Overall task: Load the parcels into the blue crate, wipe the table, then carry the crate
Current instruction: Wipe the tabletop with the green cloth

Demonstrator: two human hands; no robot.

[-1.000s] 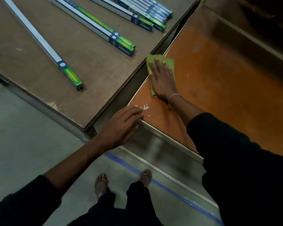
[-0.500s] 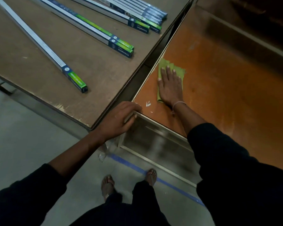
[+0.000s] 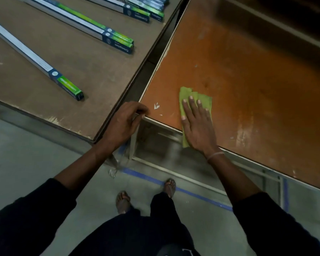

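Tabletops: two, an orange tabletop (image 3: 248,85) at right and a brown tabletop (image 3: 78,71) at left, with a narrow gap between them.
Long boxes: on the brown tabletop, one single box (image 3: 35,60) nearest the near edge, a pair (image 3: 100,32) side by side beyond it, and more at the far edge, cut off, count unclear.
Right hand (image 3: 197,124): one, flat on the cloth at the orange tabletop's near edge, fingers (image 3: 191,106) straight and slightly spread.
Left hand (image 3: 122,124): one, fingers curled over the orange tabletop's near left corner.
Cloth (image 3: 203,100): one, green, under the right hand, a part hanging past the near edge.
Blue crate: not in view.
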